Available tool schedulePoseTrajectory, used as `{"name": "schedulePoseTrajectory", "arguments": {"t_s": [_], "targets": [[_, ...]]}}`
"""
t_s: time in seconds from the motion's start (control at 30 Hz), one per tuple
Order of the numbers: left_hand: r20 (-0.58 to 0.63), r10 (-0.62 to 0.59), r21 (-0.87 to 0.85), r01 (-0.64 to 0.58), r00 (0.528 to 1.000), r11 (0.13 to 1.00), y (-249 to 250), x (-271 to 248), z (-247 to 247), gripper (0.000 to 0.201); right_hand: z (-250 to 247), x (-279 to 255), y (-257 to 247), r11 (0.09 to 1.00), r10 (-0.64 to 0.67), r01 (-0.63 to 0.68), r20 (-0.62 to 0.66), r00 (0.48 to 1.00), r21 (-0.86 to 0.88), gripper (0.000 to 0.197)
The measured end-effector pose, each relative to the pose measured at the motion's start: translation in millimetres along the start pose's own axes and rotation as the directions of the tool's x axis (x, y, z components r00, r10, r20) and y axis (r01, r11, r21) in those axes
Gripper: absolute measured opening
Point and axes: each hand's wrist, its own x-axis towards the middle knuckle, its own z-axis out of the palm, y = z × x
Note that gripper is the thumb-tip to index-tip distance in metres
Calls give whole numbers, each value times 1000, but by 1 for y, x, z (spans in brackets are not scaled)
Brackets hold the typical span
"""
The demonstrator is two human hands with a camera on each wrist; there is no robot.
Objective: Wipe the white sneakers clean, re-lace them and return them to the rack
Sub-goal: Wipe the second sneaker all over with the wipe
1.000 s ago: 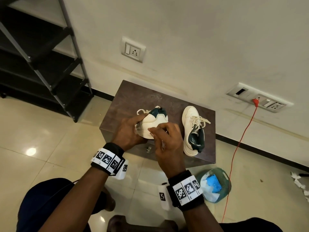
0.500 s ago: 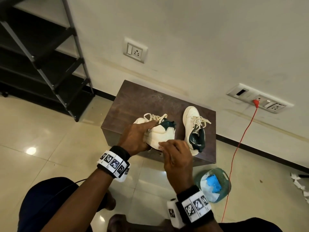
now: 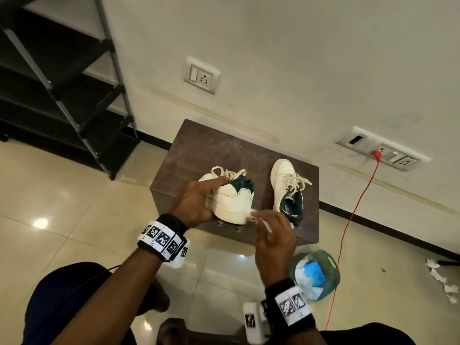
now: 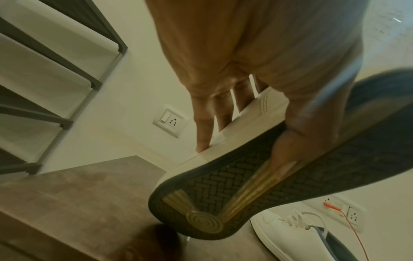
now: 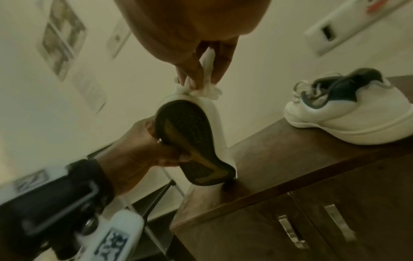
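We are finding no readable words, brands or numbers anywhere. We are seeing only black-and-white coded squares on the wristbands (image 3: 162, 239), carrying no letters.

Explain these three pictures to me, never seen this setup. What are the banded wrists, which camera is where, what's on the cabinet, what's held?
There is no robot here: a person works with bare hands, and the patterned bands on the wrists carry small cameras. The wide picture comes from a camera on the head, looking down. The other two look along each hand from its wrist.

The left hand grips a white sneaker lifted over the brown cabinet, thumb on the dark sole. The right hand pinches a white wipe against that shoe's heel end. The second sneaker, laced, stands on the cabinet top.

On the floor sits a green tub with a blue pack and white wipes. The black rack stands to the left, by the wall.
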Motion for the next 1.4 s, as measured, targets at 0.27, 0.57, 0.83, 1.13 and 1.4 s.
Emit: {"name": "schedulePoseTrajectory", "arguments": {"t_s": [0.27,0.57,0.83,1.13,1.4], "targets": [[19,-6,-85,7,1000,996,2,1,2,78,19,60,-23,910,220,-175,-80,972,376,21],[-23,-50,-132,47,998,990,-7,0,-1,84,5,1,-43,960,95,-93,6,995,266,22],[-61,-67,-109,60,996,992,-6,3,4,87,11,12,-24,911,291,-265,-39,956,315,35],[-49,-32,-97,27,998,995,-4,0,17,83,16,-5,-44,997,61,-58,-49,997,47,27],[13,7,-38,-7,1000,999,-5,10,41,74,35,-12,-32,999,-21,18,68,997,48,32]]}}
